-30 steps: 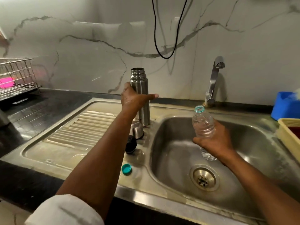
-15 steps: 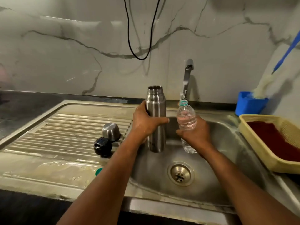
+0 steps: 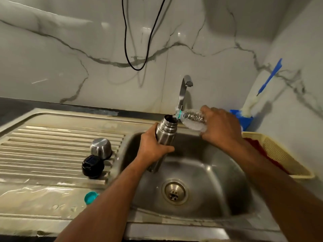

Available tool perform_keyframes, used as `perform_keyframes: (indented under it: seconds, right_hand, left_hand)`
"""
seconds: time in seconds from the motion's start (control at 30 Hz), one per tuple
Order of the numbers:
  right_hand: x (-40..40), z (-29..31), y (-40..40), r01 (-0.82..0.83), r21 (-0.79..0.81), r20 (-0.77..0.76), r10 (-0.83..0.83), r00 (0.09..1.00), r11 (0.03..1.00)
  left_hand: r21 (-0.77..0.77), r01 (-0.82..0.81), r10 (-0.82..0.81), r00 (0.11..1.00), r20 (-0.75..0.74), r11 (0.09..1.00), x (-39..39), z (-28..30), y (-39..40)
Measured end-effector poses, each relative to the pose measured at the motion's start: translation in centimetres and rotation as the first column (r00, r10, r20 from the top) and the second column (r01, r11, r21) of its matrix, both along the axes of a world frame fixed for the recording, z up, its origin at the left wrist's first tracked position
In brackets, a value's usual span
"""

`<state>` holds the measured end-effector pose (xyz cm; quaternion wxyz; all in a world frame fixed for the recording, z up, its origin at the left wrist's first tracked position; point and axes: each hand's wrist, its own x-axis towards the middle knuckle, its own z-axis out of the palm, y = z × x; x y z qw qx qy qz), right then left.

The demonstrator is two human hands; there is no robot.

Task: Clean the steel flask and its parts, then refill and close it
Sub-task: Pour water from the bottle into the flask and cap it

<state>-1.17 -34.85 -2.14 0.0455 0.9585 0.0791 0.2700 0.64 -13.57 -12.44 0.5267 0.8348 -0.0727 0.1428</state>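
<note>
A: Steel flask w/ open mouth (image 3: 165,135), held over sink basin (image 3: 201,172) in left hand (image 3: 153,147); refill step, I'd say.
B: Right hand (image 3: 220,126) grips clear plastic bottle (image 3: 193,119), tipped onto the mouth. Next: pour steady, then black stopper (image 3: 93,165) & steel cup lid (image 3: 101,148).

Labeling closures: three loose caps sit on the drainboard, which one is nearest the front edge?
The teal bottle cap, small, plastic, on the wet flat strip. The black stopper and steel cup lid sit farther back on the ribs.
</note>
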Motion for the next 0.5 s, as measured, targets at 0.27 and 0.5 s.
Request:
perform_keyframes:
  seconds: [0.27, 0.5]
  right_hand:
    - [-0.5, 7.2, 1.1, 0.013, -0.623, 0.123, 0.082, 0.989, 0.782]
    - [-0.5, 9.9, 3.4, 0.03, -0.824, 0.157, 0.177, 0.972, 0.566]
  left_hand:
    - [-0.004, 0.041, -0.041, 0.999, 0.022, 0.999, -0.6, 0.2, -0.4]
    - [-0.028, 0.043, -0.042, 0.999, 0.033, 0.999, -0.3, -0.3, -0.4]
